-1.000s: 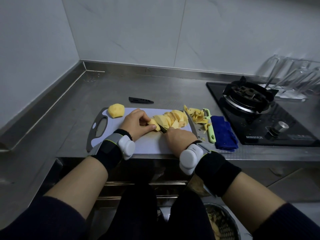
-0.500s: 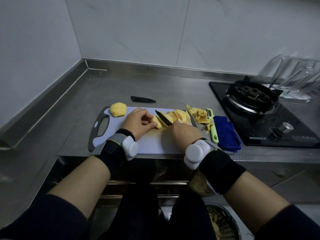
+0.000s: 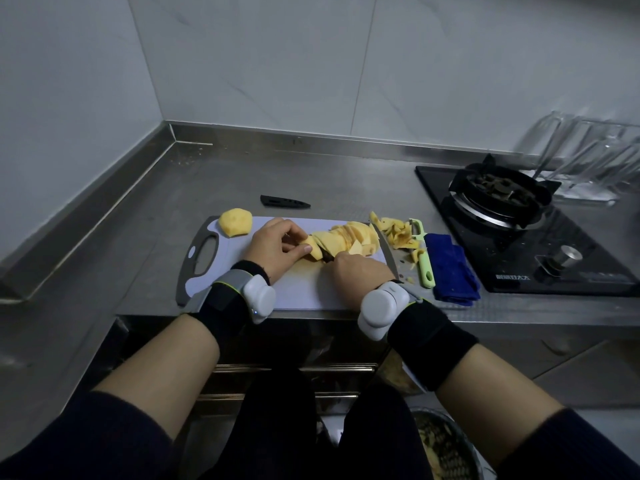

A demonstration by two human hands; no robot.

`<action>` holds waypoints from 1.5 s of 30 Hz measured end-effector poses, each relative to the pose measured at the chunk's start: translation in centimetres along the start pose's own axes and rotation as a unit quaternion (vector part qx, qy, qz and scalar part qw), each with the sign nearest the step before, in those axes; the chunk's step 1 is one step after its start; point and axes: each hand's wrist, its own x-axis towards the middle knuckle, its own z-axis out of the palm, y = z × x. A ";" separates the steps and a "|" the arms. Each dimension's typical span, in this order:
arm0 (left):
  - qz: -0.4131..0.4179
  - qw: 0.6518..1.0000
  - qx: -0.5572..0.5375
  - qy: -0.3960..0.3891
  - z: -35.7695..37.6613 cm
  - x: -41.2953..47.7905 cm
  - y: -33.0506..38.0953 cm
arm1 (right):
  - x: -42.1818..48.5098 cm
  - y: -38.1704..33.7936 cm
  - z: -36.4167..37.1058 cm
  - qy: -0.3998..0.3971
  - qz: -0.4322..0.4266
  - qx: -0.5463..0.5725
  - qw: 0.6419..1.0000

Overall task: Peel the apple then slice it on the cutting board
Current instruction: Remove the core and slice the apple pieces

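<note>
Board (image 3: 301,289): white, grey handle, at the worktop's (image 3: 156,237) front edge.
Right hand (image 3: 360,271): curled round the knife (image 3: 325,257), its dark blade down against the apple piece (image 3: 313,250).
Left hand (image 3: 273,245): fingers bent, pinching that piece on the board.
Slices (image 3: 349,239): fanned just right of the blade.
Peeled half (image 3: 235,221): board's far left corner.
Peels (image 3: 398,232), green peeler (image 3: 424,258), blue cloth (image 3: 450,268): right of the board.
Sheath (image 3: 284,201): black, beyond the board.
Stove (image 3: 519,230): far right.

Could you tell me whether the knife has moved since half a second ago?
Yes. The knife has come down toward the cutting board; its blade, raised above the apple slices before, now sits low against them.
</note>
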 end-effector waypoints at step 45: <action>-0.014 0.999 -0.028 0.011 0.3 0.1 0.1 | 0.3 -0.6 -1.4 -0.058 -0.016 -0.007 0.998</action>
